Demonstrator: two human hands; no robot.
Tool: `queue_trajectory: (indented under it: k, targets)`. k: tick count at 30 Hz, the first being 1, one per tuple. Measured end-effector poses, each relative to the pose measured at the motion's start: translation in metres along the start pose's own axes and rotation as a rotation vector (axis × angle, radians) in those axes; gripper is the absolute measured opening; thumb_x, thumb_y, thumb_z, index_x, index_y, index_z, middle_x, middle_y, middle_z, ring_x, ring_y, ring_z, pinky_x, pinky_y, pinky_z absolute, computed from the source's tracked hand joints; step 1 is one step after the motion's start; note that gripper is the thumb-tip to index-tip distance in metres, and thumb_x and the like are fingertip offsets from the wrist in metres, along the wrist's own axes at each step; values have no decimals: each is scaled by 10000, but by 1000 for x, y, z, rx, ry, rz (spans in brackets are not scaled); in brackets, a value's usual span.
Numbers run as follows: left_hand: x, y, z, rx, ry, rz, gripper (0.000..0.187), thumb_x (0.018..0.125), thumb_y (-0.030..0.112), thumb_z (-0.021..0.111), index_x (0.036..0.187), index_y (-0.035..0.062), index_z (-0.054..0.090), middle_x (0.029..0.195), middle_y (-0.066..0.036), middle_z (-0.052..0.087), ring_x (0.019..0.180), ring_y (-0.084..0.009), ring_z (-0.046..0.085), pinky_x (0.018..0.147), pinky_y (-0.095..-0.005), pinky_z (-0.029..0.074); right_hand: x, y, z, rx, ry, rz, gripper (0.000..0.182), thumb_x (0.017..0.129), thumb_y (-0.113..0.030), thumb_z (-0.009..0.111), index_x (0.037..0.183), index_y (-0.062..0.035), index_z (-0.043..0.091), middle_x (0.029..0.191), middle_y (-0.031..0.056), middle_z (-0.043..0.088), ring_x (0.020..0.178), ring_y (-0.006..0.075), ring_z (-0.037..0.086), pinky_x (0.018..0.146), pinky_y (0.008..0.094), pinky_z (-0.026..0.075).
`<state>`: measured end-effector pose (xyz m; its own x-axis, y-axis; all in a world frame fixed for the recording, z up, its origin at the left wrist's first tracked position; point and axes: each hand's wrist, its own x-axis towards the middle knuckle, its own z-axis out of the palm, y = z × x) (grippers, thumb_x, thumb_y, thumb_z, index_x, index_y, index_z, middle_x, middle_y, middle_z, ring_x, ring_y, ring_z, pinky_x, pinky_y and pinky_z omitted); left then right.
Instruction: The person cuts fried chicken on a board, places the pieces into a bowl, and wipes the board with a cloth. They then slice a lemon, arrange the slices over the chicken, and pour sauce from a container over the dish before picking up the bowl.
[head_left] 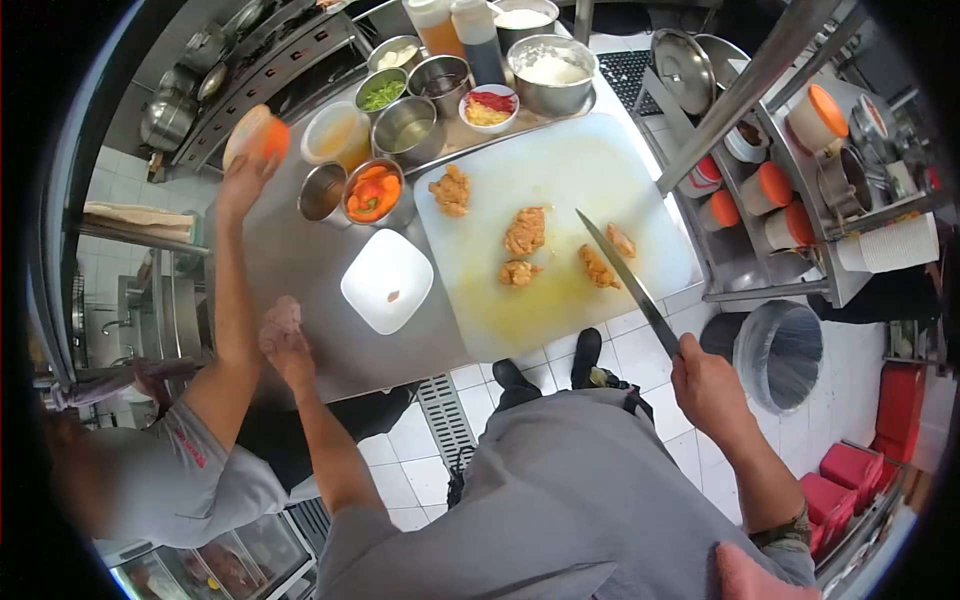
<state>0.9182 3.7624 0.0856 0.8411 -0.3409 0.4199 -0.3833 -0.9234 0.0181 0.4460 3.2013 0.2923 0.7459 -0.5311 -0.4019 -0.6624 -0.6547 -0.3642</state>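
My right hand (708, 385) is closed around the handle of a long kitchen knife (640, 296). Its blade reaches over a white cutting board (640, 165), passing between two browned pieces of fried chicken (597, 266). More chicken pieces (524, 231) lie on the board's middle and left. At the steel table's left part, my left hand (290, 362) is closed on a crumpled pale-pink thing (281, 318), whose kind I cannot make out. A white square bowl (386, 310) with a small brown scrap in it stands between that hand and the board.
A co-worker's hand (248, 182) at the left holds a blurred orange-and-white round thing (258, 138). Along the back stand a pot of sliced carrots (374, 193), a pot of chopped greens (381, 92), a flour bowl (552, 70) and bottles (478, 40). A steel post (745, 95) rises at right.
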Motion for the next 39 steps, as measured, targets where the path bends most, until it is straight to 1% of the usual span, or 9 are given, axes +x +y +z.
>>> queue_trajectory:
  k: [2, 4, 6, 7, 8, 10, 14, 21, 39]
  targets:
    - [-4, 56, -50, -212, -111, -166, 473, 890, 127, 701, 1316, -49, 597, 1333, -271, 601, 1241, -469, 551, 1088, -534, 428, -4, -2, 0, -13, -8, -11, 155, 987, -142, 546, 1015, -23, 450, 711, 248, 633, 709, 489, 633, 658, 606, 475]
    - [-12, 119, -85, -146, 42, -149, 467, 900, 65, 700, 1344, -26, 589, 1349, -256, 606, 1212, -428, 580, 1034, -518, 479, -7, -3, 4, -21, -10, -13, 152, 986, -131, 542, 1008, -17, 445, 708, 243, 632, 705, 484, 634, 649, 603, 474]
    - [-22, 255, -138, -816, -18, -275, 452, 914, 47, 716, 1351, 8, 607, 1357, -210, 622, 1195, -353, 618, 949, -445, 540, -10, -1, 6, -54, -24, -23, 147, 984, -119, 539, 1005, -11, 442, 710, 241, 635, 708, 481, 637, 645, 600, 477]
    - [-32, 293, -139, -791, -190, -164, 470, 910, 55, 752, 1359, 42, 615, 1368, -158, 633, 1208, -285, 631, 915, -369, 557, -11, -1, 6, -62, -29, -20, 145, 982, -116, 538, 1004, -11, 441, 711, 240, 637, 707, 479, 638, 644, 599, 480]
    - [-33, 341, -150, -837, -234, 152, 447, 911, 58, 751, 1342, 60, 632, 1354, -137, 642, 1204, -278, 634, 934, -368, 551, -10, -2, 6, -70, -30, -22, 142, 980, -112, 538, 1003, -11, 441, 711, 238, 638, 705, 478, 639, 643, 598, 483]
    - [-41, 411, -130, -1051, -459, 243, 426, 901, 129, 773, 1294, 46, 633, 1369, -145, 614, 1253, -298, 605, 960, -404, 540, -7, -1, 7, -78, -14, -41, 135, 977, -108, 535, 1003, -13, 442, 712, 235, 642, 701, 474, 642, 643, 595, 490]
    - [-25, 492, -93, -1153, -373, 467, 395, 867, 136, 773, 1226, 43, 637, 1259, -162, 614, 1180, -349, 613, 968, -426, 518, -7, 4, 11, -111, 7, -51, 122, 972, -107, 529, 1005, -20, 451, 712, 226, 651, 697, 461, 654, 644, 586, 506]
    - [-16, 517, -72, -1213, -312, 493, 231, 894, 71, 678, 1115, 44, 619, 1105, -150, 612, 1009, -358, 641, 862, -444, 532, -5, 7, 5, -123, -38, -28, 119, 959, -108, 534, 1028, -31, 474, 734, 217, 670, 709, 436, 682, 639, 558, 525]
    - [-12, 535, -55, -1134, -226, 397, 192, 838, -1, 683, 1015, 25, 614, 1035, -160, 623, 971, -356, 632, 838, -433, 522, 21, 10, -9, -65, -223, -35, 166, 972, -142, 554, 1057, -36, 459, 778, 213, 696, 767, 424, 710, 662, 531, 544]
